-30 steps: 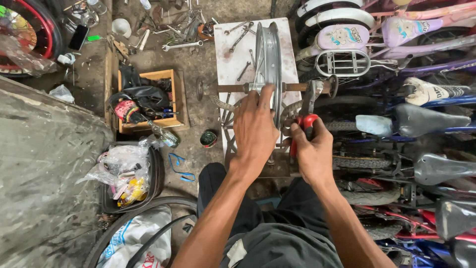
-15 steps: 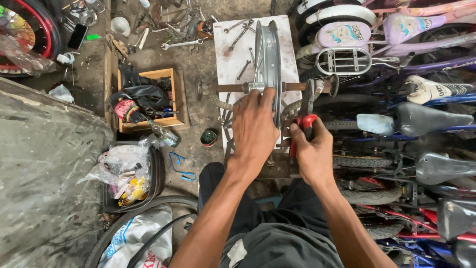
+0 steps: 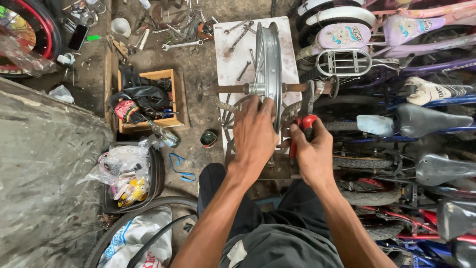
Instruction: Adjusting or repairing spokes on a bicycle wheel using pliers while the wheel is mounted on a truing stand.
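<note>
A silver bicycle wheel rim (image 3: 270, 54) stands edge-on on a rusty axle (image 3: 233, 89) in a stand over a white board (image 3: 235, 59). My left hand (image 3: 255, 131) grips the near part of the rim, fingers curled over its edge. My right hand (image 3: 310, 151) is shut on red-handled pliers (image 3: 305, 121), whose jaws point up toward the axle just right of the rim. My dark trousers (image 3: 277, 238) fill the bottom of the view.
Wrenches (image 3: 181, 45) and small tools lie on the floor behind. A wooden box (image 3: 148, 99) of parts, a small green tin (image 3: 208, 138), a bin with plastic bags (image 3: 126, 171) and a tyre (image 3: 144, 218) sit left. Parked bicycles (image 3: 396, 99) crowd the right.
</note>
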